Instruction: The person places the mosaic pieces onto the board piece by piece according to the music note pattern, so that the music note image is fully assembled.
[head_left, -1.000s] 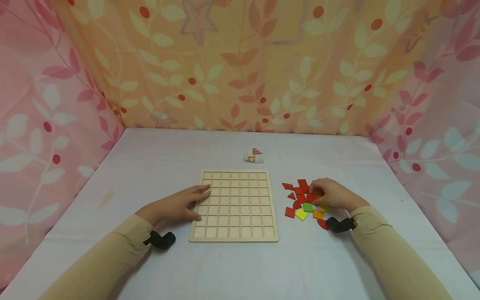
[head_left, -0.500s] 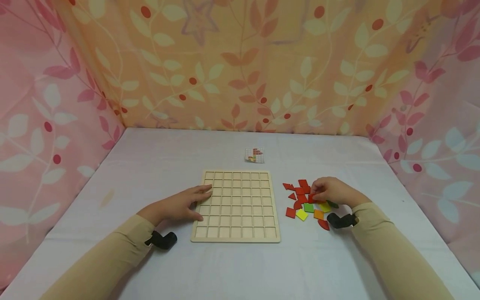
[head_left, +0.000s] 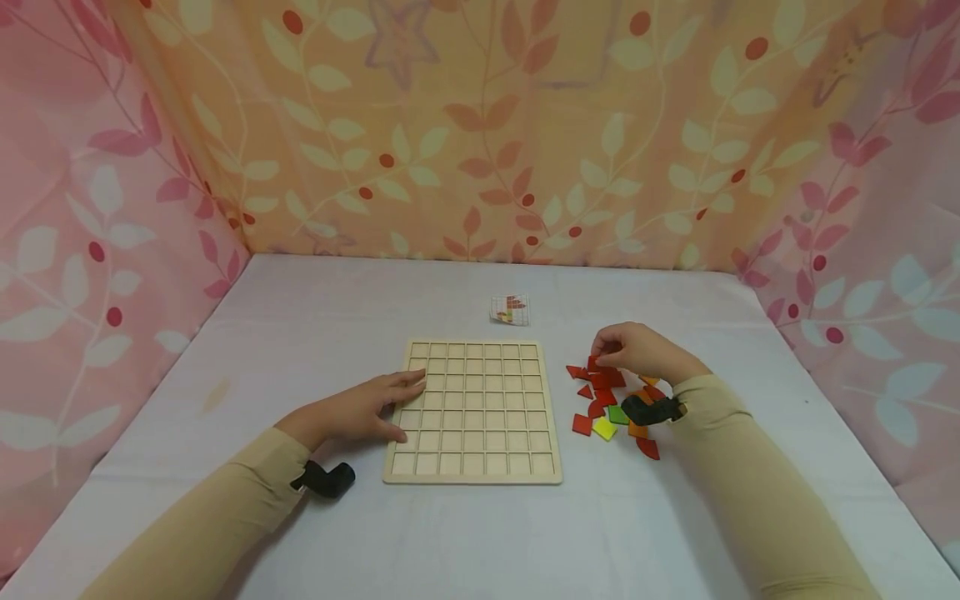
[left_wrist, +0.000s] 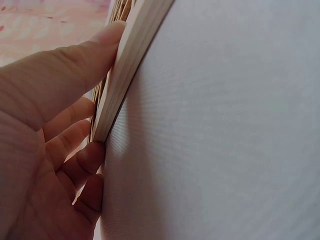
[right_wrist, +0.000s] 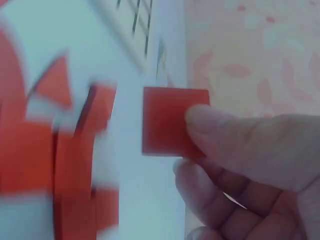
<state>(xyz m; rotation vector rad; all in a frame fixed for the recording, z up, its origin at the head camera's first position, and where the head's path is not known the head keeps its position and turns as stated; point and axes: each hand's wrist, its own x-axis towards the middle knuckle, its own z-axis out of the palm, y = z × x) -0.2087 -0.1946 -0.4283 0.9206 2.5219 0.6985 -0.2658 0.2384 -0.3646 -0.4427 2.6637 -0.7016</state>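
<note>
In the right wrist view, the thumb and a finger of my right hand (head_left: 647,352) pinch a red square tile (right_wrist: 167,122), raised above the pile. Below that hand lie several other red tiles (head_left: 603,381), among them a small red triangle (head_left: 585,392). My left hand (head_left: 360,408) rests on the left edge of a pale wooden grid board (head_left: 472,479), its thumb and fingers spread along the rim. In the left wrist view, the thumb lies over the top of the board's edge (left_wrist: 116,95) and some fingertips touch its side. Nothing sits in the visible board cells.
A small printed picture card (head_left: 510,310) lies behind the board. Right of the board are a green tile (head_left: 618,414), a yellow tile (head_left: 604,429), an orange tile (head_left: 637,431) and a red rounded piece (head_left: 648,449). Patterned cloth (head_left: 480,150) encloses the white table (head_left: 300,542).
My right hand has moved left and away from me across the pile and now holds the red square tile up. My left hand stays at the board's edge.
</note>
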